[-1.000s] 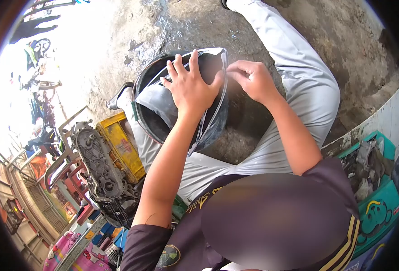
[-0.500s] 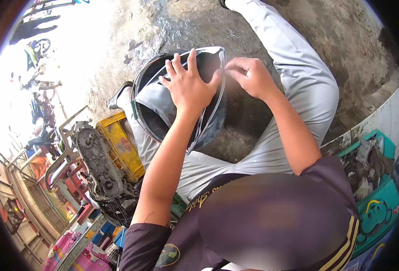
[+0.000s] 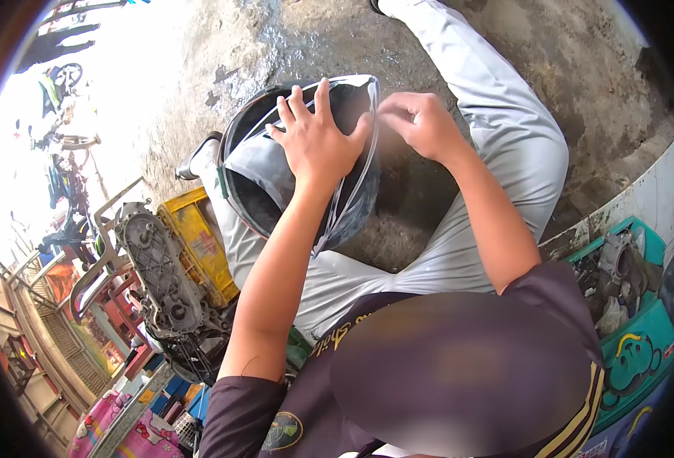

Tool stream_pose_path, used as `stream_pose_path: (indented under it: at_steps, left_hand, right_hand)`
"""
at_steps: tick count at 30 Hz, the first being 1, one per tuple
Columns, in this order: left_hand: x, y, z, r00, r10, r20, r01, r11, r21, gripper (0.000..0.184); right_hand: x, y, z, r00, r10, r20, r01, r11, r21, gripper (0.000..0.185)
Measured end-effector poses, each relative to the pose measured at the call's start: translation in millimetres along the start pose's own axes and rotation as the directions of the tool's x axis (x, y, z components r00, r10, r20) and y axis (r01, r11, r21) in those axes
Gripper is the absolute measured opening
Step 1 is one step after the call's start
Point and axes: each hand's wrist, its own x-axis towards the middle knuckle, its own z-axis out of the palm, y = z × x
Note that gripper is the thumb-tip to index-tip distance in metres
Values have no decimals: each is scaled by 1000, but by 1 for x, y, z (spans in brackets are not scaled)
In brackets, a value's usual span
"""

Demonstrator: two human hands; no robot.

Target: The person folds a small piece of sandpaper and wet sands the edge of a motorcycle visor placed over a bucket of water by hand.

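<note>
A dark round basin or bucket-like piece (image 3: pixel 257 195) sits between my legs, with a pale, clear-edged sheet or bag (image 3: pixel 264 168) in and over it. My left hand (image 3: pixel 318 145) lies across it with the fingers spread, the thumb near the right edge. Just right of that edge is my right hand (image 3: pixel 421 126), thumb and fingers pinched together at the rim. What sits between those fingertips is too small and blurred to make out.
At the left stand a yellow crate (image 3: pixel 199 244) and a grey metal engine casing (image 3: pixel 161 271). A green bin (image 3: pixel 638 359) with metal parts is at the right. My grey-trousered legs (image 3: pixel 516 145) spread over wet concrete (image 3: pixel 306 38).
The view has shifted slightly, so most things sit a little further left. Both hands keep nearly the same pose at the round piece.
</note>
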Motion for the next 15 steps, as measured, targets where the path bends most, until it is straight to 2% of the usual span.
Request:
stream_pose_path:
  at_steps: [2,6,8,12,14,15]
  left_hand:
    - [0,0,2,1000,-2,-8,2,1000,-3,93]
    - [-1,1,1,1000,-2,-31,2,1000,1,93]
    - [-1,2,-1,1000,-14,-24,14,1000,8,91]
    - [-1,2,-1,1000,-21,-12,21,1000,21,90]
    - [-1,2,-1,1000,-22,-18,22,1000,15,89]
    - [-1,2,-1,1000,-23,-15,24,1000,21,89]
  right_hand:
    - [6,8,5,977,-108,-185,108,994,-13,12]
    - [2,4,1,989,-100,-112,104,994,33,14]
    - [-1,1,0,995,-46,-89,52,997,60,13]
    - [3,3,0,992,36,-120,-32,999,38,13]
    - [-1,0,-3,996,79,40,-80,996,25,14]
    - [1,3,-3,997,75,36,-78,992,97,16]
